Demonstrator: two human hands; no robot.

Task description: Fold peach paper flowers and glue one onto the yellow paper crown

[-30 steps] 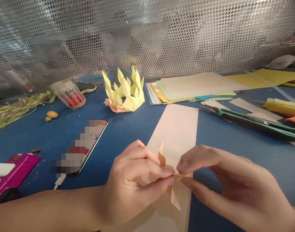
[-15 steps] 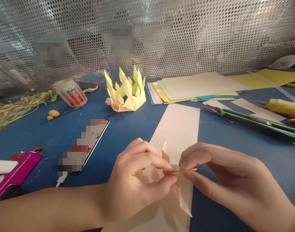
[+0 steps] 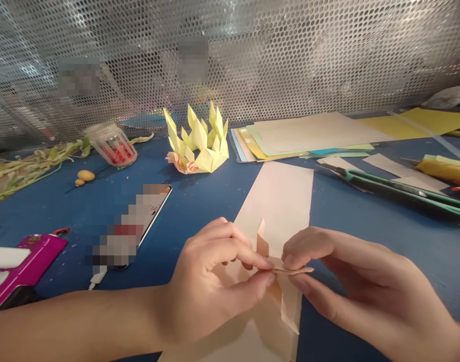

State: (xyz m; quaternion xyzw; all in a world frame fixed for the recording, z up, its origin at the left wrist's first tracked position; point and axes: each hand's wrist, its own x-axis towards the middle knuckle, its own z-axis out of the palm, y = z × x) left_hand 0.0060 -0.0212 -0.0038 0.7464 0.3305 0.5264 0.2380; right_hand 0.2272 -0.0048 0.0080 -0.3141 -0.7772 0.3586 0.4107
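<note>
A small folded pink paper piece (image 3: 263,245) is held over a long pale pink paper strip (image 3: 279,193) on the blue table. My left hand (image 3: 218,281) pinches its middle between thumb and index finger. On the other side my right hand (image 3: 339,276) grips the flat folded part with thumb and fingertips. One pointed end of the piece sticks up behind the fingers, and another hangs down toward me. The folds between the fingertips are partly hidden.
Behind stand a yellow paper crown (image 3: 200,141) and a jar (image 3: 112,146). A phone (image 3: 139,226) and a magenta case (image 3: 45,256) lie left. Right are a paper stack (image 3: 320,130), green-handled scissors (image 3: 403,188) and dried stalks (image 3: 37,161) far left.
The folded piece has shifted and tilted slightly between my fingers, its flat end reaching a little farther right. My right hand has moved slightly right and down. The view has shifted a little.
</note>
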